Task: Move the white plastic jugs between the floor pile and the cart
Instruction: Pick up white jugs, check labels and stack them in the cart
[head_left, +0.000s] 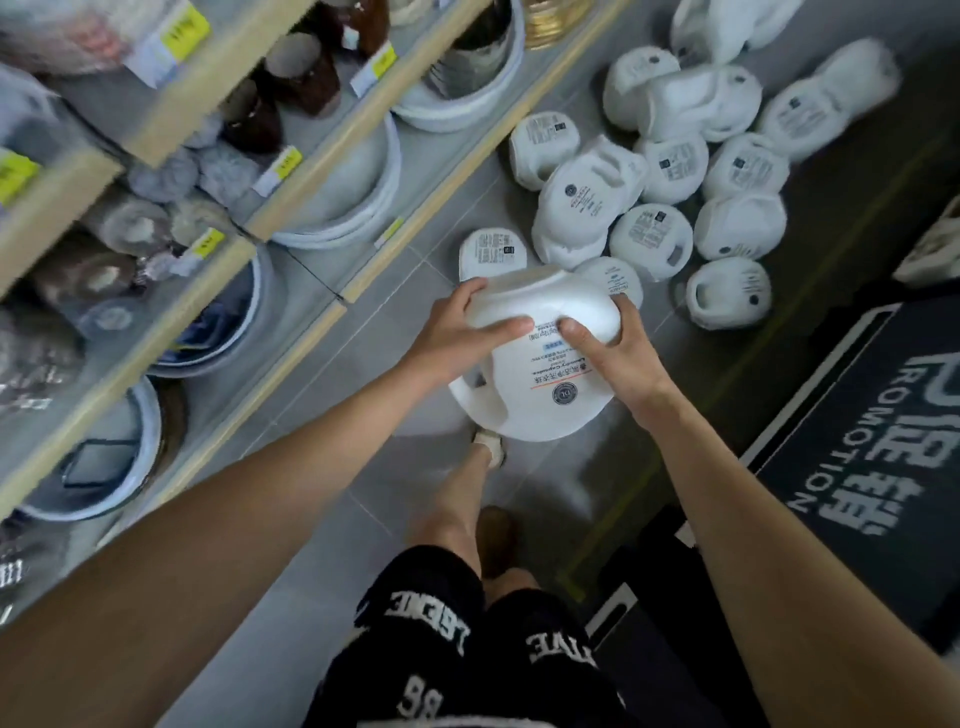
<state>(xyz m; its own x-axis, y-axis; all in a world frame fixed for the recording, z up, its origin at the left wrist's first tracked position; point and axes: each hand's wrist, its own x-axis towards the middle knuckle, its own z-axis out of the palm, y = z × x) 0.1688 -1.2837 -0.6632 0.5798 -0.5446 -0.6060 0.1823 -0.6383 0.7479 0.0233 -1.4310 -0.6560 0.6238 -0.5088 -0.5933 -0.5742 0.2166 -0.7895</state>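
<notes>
Over on the left, wooden-edged shelves (291, 348) run away at a slant, yellow price tags (280, 163) clipped along their fronts. A big round white basin (337, 171) sits on the middle level, with another blue-rimmed basin (104, 457) down low. Brown plush pieces (296, 73) and grey fluffy ones (223, 166) crowd the upper shelves, all blurred. On the right, a black mat (857, 457) reading "PROMOTION" lies on the grey tiled floor (405, 291).

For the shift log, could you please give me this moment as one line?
left hand, right hand: grip white laundry jug | jug: off floor | floor pile: ahead
</notes>
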